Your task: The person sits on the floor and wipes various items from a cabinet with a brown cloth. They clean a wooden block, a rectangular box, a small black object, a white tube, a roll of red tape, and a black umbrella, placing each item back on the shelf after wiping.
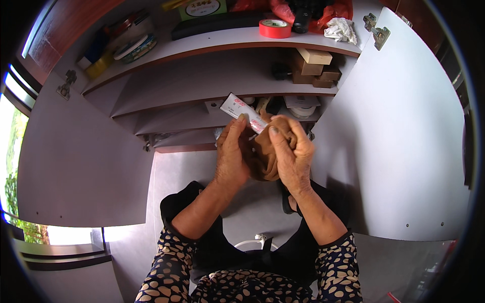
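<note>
My left hand [232, 151] grips a slim white box [239, 107] with red printing, its thumb laid across the lower side. The box tilts, its upper left end free and its lower right end reaching a brown cloth [265, 157]. Bunched between both hands, the cloth is pinched at its upper right by the thumb and fingers of my right hand [294, 151]. Part of the box's lower end is hidden by cloth and fingers. Both hands are held in front of the open cabinet's lower shelves [223, 72].
Open cabinet doors stand at left [87, 163] and right [394, 144]. On the top shelf are a red tape roll [275, 29], a crumpled white cloth [340, 30] and a plastic tub [135, 48]. Small boxes [312, 68] are stacked on the shelf below. A window [15, 151] is at far left.
</note>
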The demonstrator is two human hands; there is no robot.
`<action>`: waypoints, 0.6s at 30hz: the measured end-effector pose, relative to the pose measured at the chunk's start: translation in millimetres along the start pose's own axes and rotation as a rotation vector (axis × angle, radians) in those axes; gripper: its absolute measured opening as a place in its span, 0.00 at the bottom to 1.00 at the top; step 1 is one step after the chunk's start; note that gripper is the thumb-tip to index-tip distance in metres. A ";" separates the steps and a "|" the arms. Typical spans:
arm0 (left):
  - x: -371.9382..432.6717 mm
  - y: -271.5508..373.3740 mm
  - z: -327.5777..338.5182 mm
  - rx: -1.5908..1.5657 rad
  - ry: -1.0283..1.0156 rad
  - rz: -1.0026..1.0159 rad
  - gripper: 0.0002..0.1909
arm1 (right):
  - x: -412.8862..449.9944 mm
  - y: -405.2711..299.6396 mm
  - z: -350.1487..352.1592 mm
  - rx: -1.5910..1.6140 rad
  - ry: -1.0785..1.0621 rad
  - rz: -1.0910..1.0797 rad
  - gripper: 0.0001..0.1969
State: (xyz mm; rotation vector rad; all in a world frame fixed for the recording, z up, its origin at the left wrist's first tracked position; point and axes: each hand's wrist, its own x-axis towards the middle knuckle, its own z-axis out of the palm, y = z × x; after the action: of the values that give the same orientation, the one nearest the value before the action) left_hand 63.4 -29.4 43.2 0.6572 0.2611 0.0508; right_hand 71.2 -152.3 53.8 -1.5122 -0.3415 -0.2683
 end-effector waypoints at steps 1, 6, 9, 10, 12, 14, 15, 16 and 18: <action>-2.9 5.0 5.0 0.035 -0.029 0.046 0.14 | -1.5 2.4 -0.2 -0.069 -0.040 0.002 0.11; -6.0 19.8 2.6 0.283 -0.104 0.269 0.17 | 14.9 -15.8 -18.7 -0.085 -0.085 -0.035 0.10; -9.1 16.7 3.4 0.383 -0.193 0.308 0.17 | 30.1 -20.4 -29.3 -0.254 0.038 -0.375 0.11; -14.8 16.2 8.3 0.389 -0.214 0.270 0.17 | 27.4 -25.4 -30.2 -0.334 -0.004 -0.420 0.14; -21.4 12.2 13.0 0.431 -0.241 0.232 0.18 | 21.6 -23.3 -20.9 -0.375 -0.069 -0.582 0.15; -24.8 6.4 15.2 0.503 -0.255 0.231 0.20 | 17.5 -15.6 -11.8 -0.474 -0.069 -0.753 0.16; -25.9 6.5 15.5 0.542 -0.254 0.237 0.21 | 17.5 -16.5 -13.1 -0.564 -0.081 -0.766 0.16; -26.2 6.6 15.2 0.550 -0.274 0.222 0.22 | 18.3 -15.8 -14.2 -0.566 -0.056 -0.736 0.16; -27.7 5.2 13.3 0.578 -0.286 0.183 0.22 | 23.1 -14.6 -17.7 -0.559 -0.005 -0.677 0.15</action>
State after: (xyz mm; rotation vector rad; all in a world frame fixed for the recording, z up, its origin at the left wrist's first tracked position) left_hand 40.2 -36.8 62.7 1.2503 -0.0700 0.0563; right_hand 87.9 -169.7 75.6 -1.9013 -0.8316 -0.9567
